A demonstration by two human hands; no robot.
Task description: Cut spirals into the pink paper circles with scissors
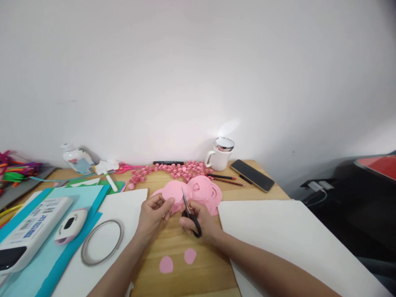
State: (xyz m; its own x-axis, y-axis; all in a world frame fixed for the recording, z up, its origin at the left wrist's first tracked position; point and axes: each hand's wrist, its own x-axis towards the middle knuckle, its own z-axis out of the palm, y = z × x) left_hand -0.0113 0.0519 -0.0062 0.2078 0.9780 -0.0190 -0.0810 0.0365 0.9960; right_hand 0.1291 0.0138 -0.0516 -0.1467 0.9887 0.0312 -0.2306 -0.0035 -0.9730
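Note:
My left hand [155, 212] pinches the edge of a round pink paper disc [172, 192] between thumb and fingers. In my right hand [199, 220] is a pair of scissors [194, 225] with black handles, its metal blades pointing up at the disc's right edge. Whether the blades touch the paper I cannot tell. Just behind my hands lies a heap of pink paper pieces [206, 190], some with holes cut in them. Two small pink paper circles [166, 265] rest on the wooden table in front of me.
Many small rolled pink paper pieces [173, 169] spread along the back, near a white mug [220, 156], pencils [227, 181] and a phone [252, 175]. At left are a tape roll [102, 242], a white-and-pink device [71, 226] and blue sheets [93, 198]. White board [278, 231] lies right.

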